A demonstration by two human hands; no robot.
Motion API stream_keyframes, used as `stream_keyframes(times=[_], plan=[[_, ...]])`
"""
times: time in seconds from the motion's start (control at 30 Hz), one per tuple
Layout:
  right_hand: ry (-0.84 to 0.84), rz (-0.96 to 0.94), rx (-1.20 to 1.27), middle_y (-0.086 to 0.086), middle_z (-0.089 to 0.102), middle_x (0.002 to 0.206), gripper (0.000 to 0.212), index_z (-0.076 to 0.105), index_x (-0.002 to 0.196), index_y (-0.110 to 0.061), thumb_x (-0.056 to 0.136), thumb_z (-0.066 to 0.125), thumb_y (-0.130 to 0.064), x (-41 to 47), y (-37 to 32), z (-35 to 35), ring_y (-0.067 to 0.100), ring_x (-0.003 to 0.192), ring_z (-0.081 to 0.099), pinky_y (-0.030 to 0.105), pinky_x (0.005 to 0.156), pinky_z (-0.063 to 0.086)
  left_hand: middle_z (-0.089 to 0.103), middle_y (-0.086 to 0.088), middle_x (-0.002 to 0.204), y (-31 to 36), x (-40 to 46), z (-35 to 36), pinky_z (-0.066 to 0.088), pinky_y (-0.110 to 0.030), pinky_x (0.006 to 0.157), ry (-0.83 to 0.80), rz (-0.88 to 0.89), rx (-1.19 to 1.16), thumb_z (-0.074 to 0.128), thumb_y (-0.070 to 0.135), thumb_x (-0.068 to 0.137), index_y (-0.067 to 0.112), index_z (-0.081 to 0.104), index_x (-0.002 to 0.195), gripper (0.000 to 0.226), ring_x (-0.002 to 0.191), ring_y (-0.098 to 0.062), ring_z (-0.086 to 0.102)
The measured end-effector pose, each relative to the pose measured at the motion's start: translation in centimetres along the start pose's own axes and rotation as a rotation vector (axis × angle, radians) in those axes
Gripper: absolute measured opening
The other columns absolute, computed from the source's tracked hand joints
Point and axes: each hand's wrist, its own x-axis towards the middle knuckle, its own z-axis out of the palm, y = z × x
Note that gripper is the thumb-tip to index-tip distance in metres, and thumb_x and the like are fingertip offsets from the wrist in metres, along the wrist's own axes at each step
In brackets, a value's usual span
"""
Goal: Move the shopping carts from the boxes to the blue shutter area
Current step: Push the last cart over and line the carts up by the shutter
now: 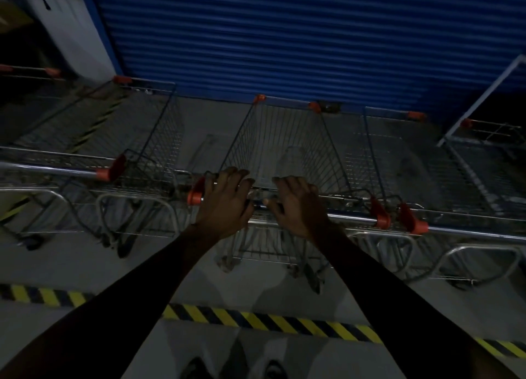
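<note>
A wire shopping cart with orange corner caps stands in the middle, its front end close to the blue shutter. My left hand and my right hand rest side by side on its handle bar, fingers curled over the bar. A second cart stands to the left and a third cart to the right, both also facing the shutter, in a row with the middle one.
A yellow-and-black striped floor line runs across behind the carts, near my feet. A white frame and another cart stand at the far right. A white wall borders the shutter on the left. The scene is dim.
</note>
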Motion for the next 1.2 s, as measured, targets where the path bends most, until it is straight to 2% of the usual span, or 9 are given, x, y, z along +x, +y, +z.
stream_keyframes(times=[0.23,0.4,0.47,0.53,0.6,0.67,0.8,1.03,1.2], plan=[[0.078,-0.007,-0.017,0.011,0.063,0.112,0.054,0.058,0.126,-0.01,0.085,0.051,-0.044,4.8,-8.3,2.6,0.034,0.1,0.056,0.045,0.078,0.046,0.056,-0.011,0.134,-7.7,-1.3,-1.2,0.032,-0.047,0.096,0.006,-0.002,-0.032,0.055,0.036,0.078,0.012,0.059,0.127,0.055,0.124,-0.032,0.044],[0.115,0.003,0.009,0.01,0.063,0.112,0.053,0.06,0.124,-0.01,0.082,0.05,-0.041,8.9,-16.6,4.3,0.033,0.101,0.056,0.045,0.078,0.046,0.056,-0.012,0.134,-14.9,-2.6,-2.6,0.037,-0.048,0.097,0.024,-0.04,-0.133,0.045,0.032,0.081,0.01,0.06,0.125,0.052,0.124,-0.034,0.046],[0.109,0.017,0.03,0.012,0.063,0.112,0.053,0.059,0.124,-0.009,0.083,0.048,-0.04,10.5,-19.4,4.7,0.033,0.1,0.057,0.044,0.078,0.046,0.056,-0.012,0.134,-17.3,-3.0,-3.2,0.033,-0.047,0.097,0.039,-0.024,-0.142,0.043,0.029,0.08,0.01,0.06,0.126,0.053,0.124,-0.033,0.045],[0.125,0.025,0.03,0.013,0.063,0.111,0.053,0.06,0.124,-0.008,0.083,0.046,-0.039,11.7,-21.8,5.2,0.034,0.099,0.057,0.043,0.077,0.045,0.057,-0.011,0.133,-19.8,-3.4,-3.6,0.029,-0.045,0.096,0.047,-0.007,-0.115,0.049,0.026,0.079,0.011,0.06,0.126,0.051,0.124,-0.032,0.044],[0.105,0.032,0.032,0.011,0.064,0.111,0.053,0.06,0.123,-0.009,0.083,0.044,-0.039,12.9,-23.8,5.6,0.033,0.098,0.057,0.042,0.077,0.044,0.057,-0.009,0.133,-22.2,-3.6,-4.0,0.032,-0.045,0.095,0.028,-0.015,-0.078,0.056,0.026,0.078,0.014,0.06,0.126,0.049,0.124,-0.031,0.044],[0.072,0.03,0.032,0.01,0.063,0.111,0.05,0.059,0.123,-0.011,0.083,0.046,-0.039,14.0,-25.1,6.2,0.032,0.099,0.057,0.042,0.079,0.045,0.056,-0.009,0.133,-24.3,-3.8,-3.9,0.038,-0.047,0.095,0.009,-0.007,-0.091,0.051,0.029,0.079,0.014,0.06,0.125,0.049,0.124,-0.031,0.045],[0.005,-0.026,0.028,0.01,0.06,0.113,0.048,0.055,0.126,-0.013,0.083,0.054,-0.034,15.9,-26.9,7.9,0.033,0.101,0.055,0.043,0.08,0.044,0.058,-0.009,0.129,-27.8,-4.2,-3.8,0.038,-0.045,0.092,-0.032,-0.023,-0.095,0.047,0.032,0.077,0.014,0.061,0.122,0.051,0.119,-0.031,0.049],[-0.068,-0.093,0.144,0.012,0.057,0.122,0.064,0.05,0.133,-0.009,0.082,0.028,-0.041,20.0,-31.2,10.0,0.033,0.108,0.05,0.043,0.086,0.038,0.061,-0.009,0.123,-33.3,-4.5,-4.2,0.04,-0.044,0.089,-0.042,-0.052,-0.051,0.048,0.034,0.072,0.01,0.062,0.116,0.052,0.113,-0.033,0.053],[-0.081,-0.144,0.164,0.015,0.059,0.114,0.051,0.054,0.126,-0.007,0.084,0.039,-0.034,21.4,-33.6,11.4,0.036,0.103,0.052,0.044,0.083,0.043,0.067,-0.005,0.106,-36.6,-5.8,-4.7,0.043,-0.045,0.084,-0.037,-0.125,0.018,0.044,0.036,0.069,0.015,0.066,0.105,0.047,0.099,-0.033,0.059]])
